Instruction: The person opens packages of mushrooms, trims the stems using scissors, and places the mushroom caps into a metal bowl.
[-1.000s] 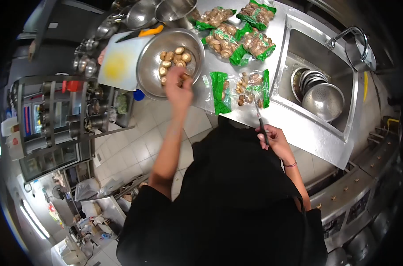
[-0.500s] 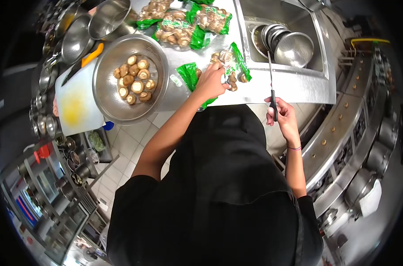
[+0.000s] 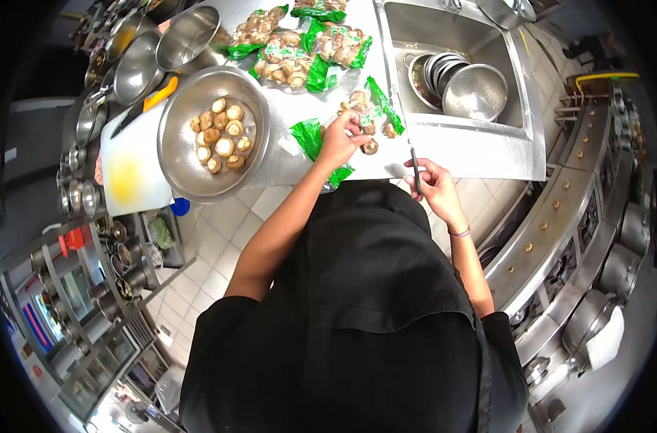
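Both hands are busy: left hand point(image 3: 341, 141) curls beside mushrooms point(image 3: 370, 146) at the green-ended bag point(image 3: 383, 103), grip unclear; right hand point(image 3: 436, 190) clasps a knife point(image 3: 416, 173), whose stray swing could nick the other.

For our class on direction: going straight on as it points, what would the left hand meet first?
The left hand would probably meet the mushrooms just ahead, though depth is unclear.

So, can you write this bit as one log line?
left grip: at mushroom bag | right grip: holding knife | mushrooms: in metal bowl | colander: in sink
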Demonstrator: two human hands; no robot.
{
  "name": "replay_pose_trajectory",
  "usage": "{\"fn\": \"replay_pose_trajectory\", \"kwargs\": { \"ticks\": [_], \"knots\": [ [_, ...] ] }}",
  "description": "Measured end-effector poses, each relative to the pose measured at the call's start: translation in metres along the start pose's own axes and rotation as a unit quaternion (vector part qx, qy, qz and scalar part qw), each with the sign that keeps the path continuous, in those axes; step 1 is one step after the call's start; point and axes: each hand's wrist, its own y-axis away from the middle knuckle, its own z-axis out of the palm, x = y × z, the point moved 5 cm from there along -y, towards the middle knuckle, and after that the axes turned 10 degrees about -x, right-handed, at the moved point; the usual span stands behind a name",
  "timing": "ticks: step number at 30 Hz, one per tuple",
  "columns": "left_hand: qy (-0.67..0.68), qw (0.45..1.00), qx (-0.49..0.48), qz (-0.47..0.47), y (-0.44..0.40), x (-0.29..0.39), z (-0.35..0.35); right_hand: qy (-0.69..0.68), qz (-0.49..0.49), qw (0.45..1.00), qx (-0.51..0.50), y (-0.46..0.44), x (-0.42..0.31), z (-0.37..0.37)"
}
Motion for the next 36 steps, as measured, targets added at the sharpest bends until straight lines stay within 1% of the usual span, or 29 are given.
{"fn": "replay_pose_trajectory", "kwargs": {
  "ticks": [1, 2, 4, 5, 6, 8, 9, 11, 12, 13, 14, 15, 16, 17, 18, 19, 20, 21, 22, 24, 25, 29, 31, 36],
  "knots": [
    [-0.015, 0.999, 0.030, 0.019, 0.003, 0.003, 0.001, 0.002, -0.001, 1.000, -0.010, -0.002, 0.002, -0.003],
    [-0.017, 0.999, 0.040, 0.016, 0.003, 0.003, 0.004, 0.005, -0.002, 1.000, -0.020, -0.006, 0.003, -0.006],
    [-0.075, 0.994, 0.082, -0.005, 0.007, 0.013, 0.006, 0.010, -0.003, 0.999, -0.042, -0.012, 0.005, -0.011],
    [-0.136, 0.985, 0.077, -0.071, 0.009, 0.013, 0.006, 0.025, -0.015, 0.998, -0.052, -0.014, 0.005, -0.013],
    [-0.137, 0.984, 0.085, -0.076, 0.008, 0.012, 0.006, 0.038, -0.027, 0.997, -0.062, -0.015, 0.004, -0.014],
    [-0.132, 0.979, 0.048, -0.148, 0.002, 0.006, 0.010, 0.043, -0.024, 0.996, -0.073, -0.017, 0.002, -0.017],
    [-0.133, 0.978, 0.054, -0.151, 0.002, 0.009, 0.013, 0.046, -0.021, 0.996, -0.077, -0.018, 0.001, -0.019],
    [-0.168, 0.977, 0.122, -0.049, 0.004, 0.027, 0.021, 0.044, -0.024, 0.995, -0.087, -0.021, -0.001, -0.023],
    [-0.170, 0.975, 0.129, -0.054, 0.003, 0.026, 0.024, 0.042, -0.026, 0.995, -0.092, -0.022, -0.001, -0.023],
    [-0.264, 0.952, 0.154, -0.002, -0.001, 0.034, 0.025, 0.042, -0.028, 0.994, -0.100, -0.024, -0.002, -0.023],
    [-0.356, 0.916, 0.175, 0.052, -0.001, 0.041, 0.027, 0.037, -0.031, 0.993, -0.106, -0.025, -0.002, -0.024],
    [-0.304, 0.941, 0.129, -0.074, -0.003, 0.042, 0.023, 0.032, -0.034, 0.993, -0.109, -0.027, -0.003, -0.026],
    [-0.306, 0.940, 0.132, -0.075, 0.002, 0.036, 0.020, 0.031, -0.035, 0.993, -0.112, -0.028, -0.002, -0.029],
    [-0.169, 0.969, 0.171, -0.056, 0.012, 0.025, 0.009, 0.071, -0.047, 0.991, -0.108, -0.029, -0.001, -0.032],
    [-0.030, 0.978, 0.205, -0.035, 0.022, 0.017, -0.002, 0.110, -0.060, 0.987, -0.101, -0.029, -0.001, -0.033],
    [-0.036, 0.978, 0.204, -0.036, 0.032, 0.022, -0.011, 0.104, -0.063, 0.987, -0.102, -0.030, -0.005, -0.032],
    [0.074, 0.968, 0.240, 0.007, 0.051, 0.027, -0.023, 0.201, -0.088, 0.972, -0.088, -0.028, -0.013, -0.030],
    [0.184, 0.943, 0.272, 0.049, 0.066, 0.031, -0.031, 0.295, -0.111, 0.946, -0.074, -0.024, -0.021, -0.025],
    [0.181, 0.944, 0.273, 0.044, 0.075, 0.034, -0.036, 0.290, -0.110, 0.948, -0.077, -0.022, -0.025, -0.019],
    [0.159, 0.950, 0.259, 0.066, 0.083, 0.044, -0.039, 0.315, -0.107, 0.935, -0.126, -0.021, -0.033, -0.001],
    [0.189, 0.947, 0.251, 0.071, 0.085, 0.050, -0.037, 0.314, -0.126, 0.931, -0.134, -0.023, -0.033, 0.007],
    [0.158, 0.951, 0.247, 0.097, 0.083, 0.056, -0.034, 0.357, -0.126, 0.916, -0.129, -0.026, -0.035, 0.019],
    [0.141, 0.954, 0.256, 0.066, 0.083, 0.053, -0.033, 0.365, -0.122, 0.914, -0.129, -0.026, -0.035, 0.020],
    [0.148, 0.957, 0.243, 0.048, 0.079, 0.044, -0.030, 0.377, -0.091, 0.912, -0.130, -0.024, -0.038, 0.022]
  ]
}}
